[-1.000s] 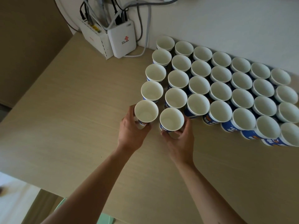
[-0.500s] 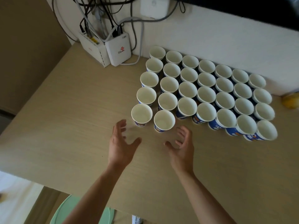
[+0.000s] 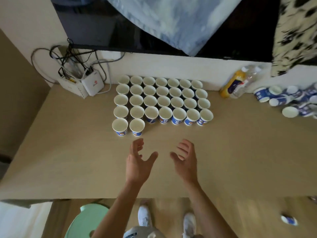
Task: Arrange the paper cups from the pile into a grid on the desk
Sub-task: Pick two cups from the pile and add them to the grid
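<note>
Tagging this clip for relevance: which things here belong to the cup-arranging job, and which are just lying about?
Job: grid of cups, pile of cups, desk, left hand, right hand, both empty.
Lying about: white router, cables, orange bottle, clear bottle, green stool.

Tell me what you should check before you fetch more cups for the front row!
1. Hands free: left hand and right hand hold nothing, fingers loose. Ok.
2. Two front white-and-blue paper cups stand upright, rims up. Ok.
3. Next spot on the light wooden desk, right of those two, is bare. Ok.
4. Pile of tipped paper cups at the far right has cups in it. Ok.
5. Front row full: only two cups, against seven in each of the rows behind. Not ok.
6. Pile cups uncrushed: too blurred. Cannot tell.
</note>
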Action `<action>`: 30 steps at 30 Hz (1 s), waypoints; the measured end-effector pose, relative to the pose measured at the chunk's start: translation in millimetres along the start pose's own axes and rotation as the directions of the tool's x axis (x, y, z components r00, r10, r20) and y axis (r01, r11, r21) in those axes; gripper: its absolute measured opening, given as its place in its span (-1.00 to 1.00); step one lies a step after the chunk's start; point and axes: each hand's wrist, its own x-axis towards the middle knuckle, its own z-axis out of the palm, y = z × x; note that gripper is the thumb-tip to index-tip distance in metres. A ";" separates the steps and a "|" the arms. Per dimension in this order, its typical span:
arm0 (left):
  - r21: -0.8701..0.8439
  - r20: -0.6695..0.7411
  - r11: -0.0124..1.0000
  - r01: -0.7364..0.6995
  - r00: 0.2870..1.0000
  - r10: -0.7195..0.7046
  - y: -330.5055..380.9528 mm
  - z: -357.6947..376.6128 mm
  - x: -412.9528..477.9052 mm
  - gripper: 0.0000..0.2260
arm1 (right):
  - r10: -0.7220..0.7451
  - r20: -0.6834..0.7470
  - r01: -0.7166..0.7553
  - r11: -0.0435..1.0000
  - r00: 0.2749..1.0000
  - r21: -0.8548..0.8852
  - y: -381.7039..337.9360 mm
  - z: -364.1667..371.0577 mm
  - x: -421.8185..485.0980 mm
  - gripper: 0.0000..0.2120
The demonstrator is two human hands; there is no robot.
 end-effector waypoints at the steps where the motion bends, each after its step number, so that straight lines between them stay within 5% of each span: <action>1: 0.004 0.029 1.000 -0.020 0.999 0.019 9.5 7.5 -5.6 -0.47 | -0.002 -0.015 0.002 1.000 1.000 0.025 -4.9 -12.7 -1.9 -0.46; 14: -0.048 0.212 0.989 -0.142 0.966 0.149 100.2 155.8 -107.4 -0.62 | -0.030 -0.242 0.100 0.953 0.970 0.286 -18.7 -217.3 2.6 -0.56; 30: -0.153 0.268 0.970 -0.190 0.937 0.226 176.6 324.7 -210.5 -0.66 | -0.008 -0.350 0.106 0.959 0.937 0.261 31.7 -443.9 3.5 -0.61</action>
